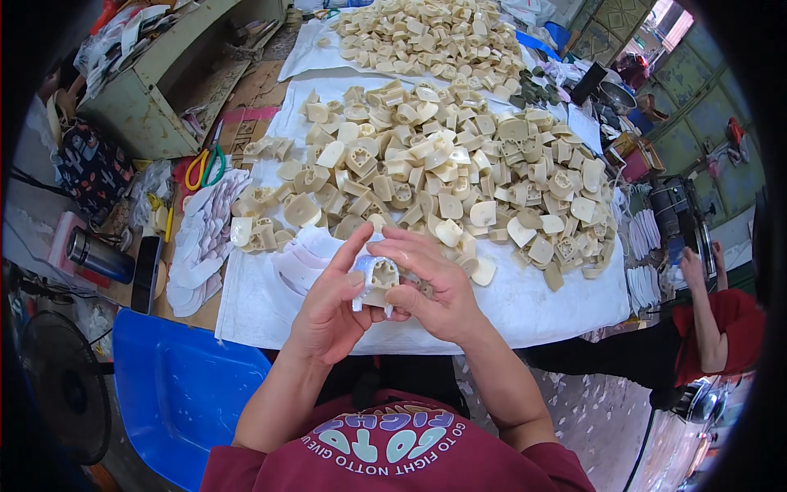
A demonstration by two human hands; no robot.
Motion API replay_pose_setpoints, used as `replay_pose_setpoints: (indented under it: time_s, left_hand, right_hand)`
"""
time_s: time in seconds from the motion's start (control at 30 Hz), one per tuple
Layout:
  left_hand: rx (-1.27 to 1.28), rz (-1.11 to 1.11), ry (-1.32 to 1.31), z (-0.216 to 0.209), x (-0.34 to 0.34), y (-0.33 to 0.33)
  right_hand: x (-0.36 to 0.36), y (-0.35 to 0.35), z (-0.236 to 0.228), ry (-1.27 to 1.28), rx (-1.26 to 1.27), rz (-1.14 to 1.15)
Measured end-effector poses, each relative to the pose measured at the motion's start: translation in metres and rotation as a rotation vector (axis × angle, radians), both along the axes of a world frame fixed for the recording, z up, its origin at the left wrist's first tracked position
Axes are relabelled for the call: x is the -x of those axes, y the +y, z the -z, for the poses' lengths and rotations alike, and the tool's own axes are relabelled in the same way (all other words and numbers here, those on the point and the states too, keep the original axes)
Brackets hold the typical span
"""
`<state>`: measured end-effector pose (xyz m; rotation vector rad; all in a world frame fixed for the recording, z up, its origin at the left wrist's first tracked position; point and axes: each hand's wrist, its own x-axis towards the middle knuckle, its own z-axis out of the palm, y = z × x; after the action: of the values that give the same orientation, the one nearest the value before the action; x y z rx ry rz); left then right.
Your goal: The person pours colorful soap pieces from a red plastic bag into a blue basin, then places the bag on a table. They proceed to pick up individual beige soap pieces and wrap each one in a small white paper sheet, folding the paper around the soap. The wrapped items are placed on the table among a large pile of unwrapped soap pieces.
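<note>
**Block (381, 279) held btwn both sides, round end far**

From L: thin white cut-outs (305, 261) lie on the worktop (541, 316), just past the L hand (324, 307). Its grip is curled closed, thumb on the block's L side. Next, the block: hollow face up, round end away, 2 legs near; long axis hard to tell. Then R hand (438, 291), grip closed too, thumb on the R side. Both touch, so neither's nearer. Big pile of cream pieces (459, 172) ahead, mostly R.
</note>
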<state>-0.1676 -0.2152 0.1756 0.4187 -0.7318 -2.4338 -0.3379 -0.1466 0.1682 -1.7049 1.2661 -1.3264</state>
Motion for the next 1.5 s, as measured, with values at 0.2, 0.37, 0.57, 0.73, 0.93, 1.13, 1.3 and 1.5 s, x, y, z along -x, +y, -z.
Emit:
replay_pose_setpoints:
  time_s: [0.2, 0.37, 0.57, 0.73, 0.93, 1.13, 1.3, 1.5]
  left_hand:
    - [0.302, -0.104, -0.071, -0.006, 0.007, 0.001]
    - [1.559, -0.319, -0.451, -0.003, 0.008, -0.012]
    - [1.795, -0.239, -0.530, -0.005, 0.004, -0.015]
    - [1.748, -0.153, -0.672, -0.007, -0.007, -0.014]
    - [1.761, -0.216, -0.614, 0.003, -0.004, -0.011]
    - [1.759, -0.372, -0.618, 0.003, 0.002, -0.006]
    - [1.588, -0.486, -0.685, 0.010, 0.011, 0.003]
    - [1.587, -0.583, -0.772, 0.018, 0.020, 0.007]
  right_hand:
    - [-0.010, 0.002, 0.008, -0.434, -0.136, -0.024]
    - [0.001, 0.008, 0.013, -1.029, -0.382, 0.047]
    - [0.002, 0.011, 0.006, -0.754, -0.429, 0.130]
    - [0.003, 0.011, 0.005, -0.734, -0.522, 0.132]
    - [-0.002, 0.009, 0.008, -0.302, -0.421, 0.242]
    - [-0.005, 0.012, 0.017, -0.671, -0.352, 0.211]
    - [-0.006, 0.006, 0.015, -0.801, -0.346, 0.189]
    - [-0.020, 0.003, 0.023, -0.569, -0.245, 0.353]
